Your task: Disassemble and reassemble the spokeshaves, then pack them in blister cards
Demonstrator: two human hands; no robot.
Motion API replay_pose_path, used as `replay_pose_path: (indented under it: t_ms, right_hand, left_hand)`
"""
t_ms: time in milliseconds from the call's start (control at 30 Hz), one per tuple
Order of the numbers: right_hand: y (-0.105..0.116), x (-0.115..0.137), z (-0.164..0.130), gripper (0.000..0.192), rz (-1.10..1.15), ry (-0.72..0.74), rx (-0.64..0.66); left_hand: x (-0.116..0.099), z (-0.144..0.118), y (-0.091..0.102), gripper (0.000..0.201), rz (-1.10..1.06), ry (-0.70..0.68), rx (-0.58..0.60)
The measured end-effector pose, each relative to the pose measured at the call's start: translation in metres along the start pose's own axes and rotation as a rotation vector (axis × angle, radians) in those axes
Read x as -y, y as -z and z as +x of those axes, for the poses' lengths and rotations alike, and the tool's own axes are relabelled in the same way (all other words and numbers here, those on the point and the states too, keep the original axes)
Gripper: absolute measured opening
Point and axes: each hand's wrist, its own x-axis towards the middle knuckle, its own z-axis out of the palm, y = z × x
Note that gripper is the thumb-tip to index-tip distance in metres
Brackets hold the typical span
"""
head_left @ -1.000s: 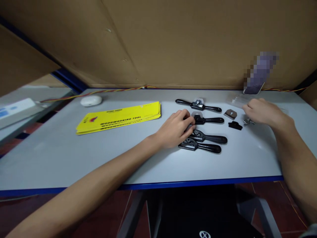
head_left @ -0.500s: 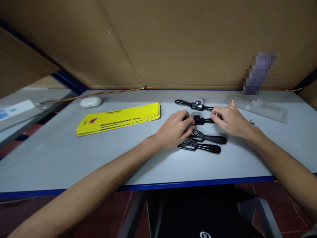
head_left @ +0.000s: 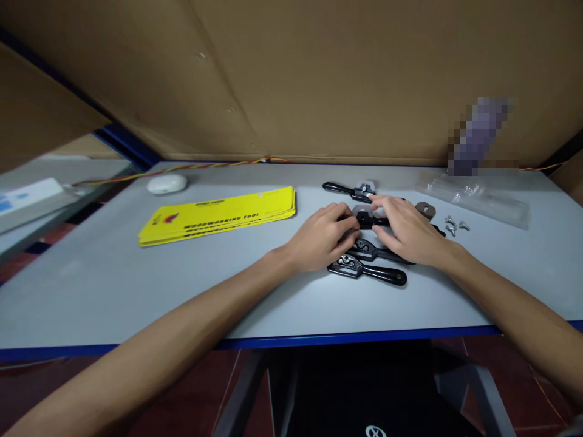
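Several black spokeshaves lie in a column on the table. My left hand (head_left: 322, 235) is closed around the left handle of the second spokeshave from the back (head_left: 365, 220), which has a pale metal plate on it. Over that tool's right handle is my right hand (head_left: 407, 230), its thumb and forefinger spread apart on either side. Farther back lies another spokeshave (head_left: 346, 189), partly behind my right fingers. Two more, a middle spokeshave (head_left: 364, 248) and a front spokeshave (head_left: 385, 274), rest nearer me. Beside my right hand are a brownish metal plate (head_left: 426, 210) and small silver screws (head_left: 450, 229).
Yellow printed cards (head_left: 218, 215) are stacked at left, with a white rounded case (head_left: 166, 184) behind. A clear plastic bag (head_left: 483, 203) lies at back right, near a blurred purple object (head_left: 478, 136). A cardboard wall (head_left: 291, 79) closes the back; the blue table edge (head_left: 319, 342) runs in front.
My right hand has moved left, toward the middle of the second spokeshave, and its fingers have spread. The brownish plate and screws now show. My left hand stays in place.
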Motion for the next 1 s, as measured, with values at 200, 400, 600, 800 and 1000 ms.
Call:
replay_pose_path:
  t_ms: [200,400,600,800,1000]
  right_hand:
    - [-0.003,-0.001,0.001,0.039,-0.055,0.014,0.082]
    - [-0.006,-0.002,0.003,0.019,-0.030,0.014,-0.045]
    - [-0.008,0.000,0.006,0.023,0.042,0.023,0.008]
    - [0.010,-0.008,0.006,0.029,0.073,0.058,-0.036]
    - [0.052,-0.038,-0.002,0.039,-0.068,-0.191,-0.196]
  left_hand:
    - [0.000,0.000,0.000,0.032,-0.079,-0.009,-0.002]
    - [0.001,0.000,0.002,0.030,-0.138,-0.027,0.015]
    - [0.003,0.000,0.000,0.032,-0.136,-0.039,0.017]
    - [0.001,0.000,0.001,0.032,-0.109,-0.033,0.046]
    - [0.000,-0.001,0.001,0.031,-0.101,-0.027,0.057]
